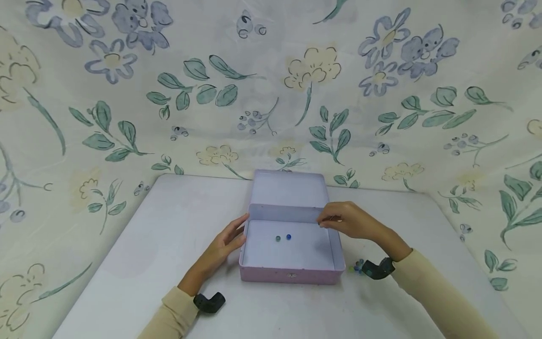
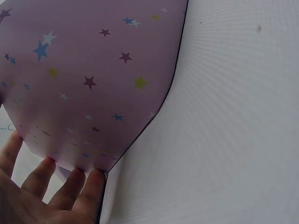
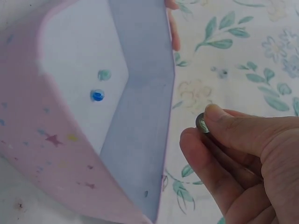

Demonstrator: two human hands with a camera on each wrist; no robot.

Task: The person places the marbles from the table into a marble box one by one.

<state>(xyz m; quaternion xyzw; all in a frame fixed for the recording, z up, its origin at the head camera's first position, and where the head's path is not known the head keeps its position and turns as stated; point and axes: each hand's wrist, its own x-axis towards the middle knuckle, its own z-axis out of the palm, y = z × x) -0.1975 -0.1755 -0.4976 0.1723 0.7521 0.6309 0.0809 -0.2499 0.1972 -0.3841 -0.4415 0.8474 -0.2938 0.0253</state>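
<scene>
A pink metal box point(image 1: 292, 277) printed with stars stands on the table, its lid point(image 1: 290, 188) tipped back. Inside lie a green marble point(image 1: 277, 238) and a blue marble point(image 1: 289, 237), close together but apart. My right hand point(image 1: 349, 220) is above the box's right back corner. Between thumb and index finger it pinches a greenish glass marble point(image 3: 202, 123), partly covered by the fingertips. My left hand point(image 1: 224, 242) rests against the box's left side; in the left wrist view its fingertips point(image 2: 96, 179) touch the starry wall.
Several more marbles point(image 1: 358, 266) sit on the white table point(image 1: 190, 212) just right of the box, partly hidden by the right wrist's black camera point(image 1: 378, 269). A floral cloth point(image 1: 271, 94) hangs behind the table and down its sides.
</scene>
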